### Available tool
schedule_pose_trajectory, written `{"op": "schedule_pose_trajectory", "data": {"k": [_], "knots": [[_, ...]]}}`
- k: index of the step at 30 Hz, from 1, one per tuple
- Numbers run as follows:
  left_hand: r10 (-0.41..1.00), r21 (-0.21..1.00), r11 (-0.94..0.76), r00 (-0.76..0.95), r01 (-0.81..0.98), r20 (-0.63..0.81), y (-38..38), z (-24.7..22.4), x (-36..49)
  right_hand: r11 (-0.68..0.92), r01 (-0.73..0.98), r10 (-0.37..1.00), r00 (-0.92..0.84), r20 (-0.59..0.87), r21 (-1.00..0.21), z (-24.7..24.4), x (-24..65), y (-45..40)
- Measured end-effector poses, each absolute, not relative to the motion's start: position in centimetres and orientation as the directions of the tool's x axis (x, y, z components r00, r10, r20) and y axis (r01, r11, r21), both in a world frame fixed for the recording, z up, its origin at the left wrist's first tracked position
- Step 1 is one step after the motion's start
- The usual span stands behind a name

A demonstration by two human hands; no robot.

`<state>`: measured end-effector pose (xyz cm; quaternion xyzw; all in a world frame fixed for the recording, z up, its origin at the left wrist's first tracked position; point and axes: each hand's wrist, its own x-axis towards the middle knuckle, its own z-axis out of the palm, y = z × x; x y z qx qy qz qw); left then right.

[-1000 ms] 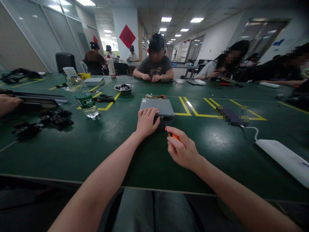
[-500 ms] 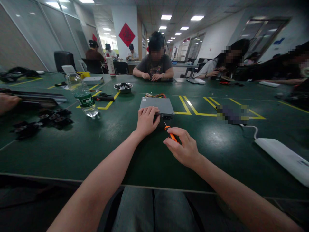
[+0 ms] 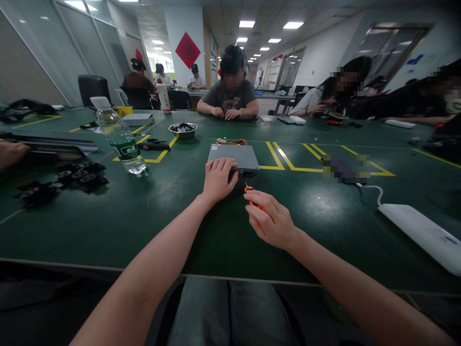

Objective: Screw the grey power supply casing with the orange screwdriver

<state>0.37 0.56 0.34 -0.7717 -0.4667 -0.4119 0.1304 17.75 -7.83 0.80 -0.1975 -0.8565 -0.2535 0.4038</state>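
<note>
Left hand (image 3: 219,180) rests on grey metal box (image 3: 242,155), grip unclear. Right hand (image 3: 271,217) pinches orange-handled screwdriver (image 3: 248,190), tip near the box.

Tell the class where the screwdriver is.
In the head view, the screwdriver is just right of centre, in the right hand, pointing toward the box.

Right grip (image 3: 271,218) hides much of the orange tool (image 3: 248,190), left grip (image 3: 218,181) part of the grey box (image 3: 242,154)
</note>
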Motion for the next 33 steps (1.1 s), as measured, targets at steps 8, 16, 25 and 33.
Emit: {"op": "schedule_pose_trajectory", "data": {"k": [8,16,25,33], "knots": [[0.618,0.184,-0.532,0.230,0.827,0.752,0.53,0.37,0.30,0.758,0.600,0.156,-0.548,0.821,0.256,0.95,17.97,-7.93],[0.611,0.178,-0.534,0.232,0.827,0.757,0.50,0.41,0.32,0.778,0.584,0.165,-0.544,0.823,0.230,0.87,17.89,-7.76],[0.611,0.178,-0.538,0.236,0.824,0.756,0.47,0.39,0.26,0.806,0.564,0.191,-0.533,0.825,0.178,0.61,18.04,-7.83],[0.614,0.186,-0.537,0.230,0.823,0.755,0.51,0.34,0.22,0.766,0.616,0.162,-0.459,0.873,0.182,0.78,17.92,-7.94]]}}
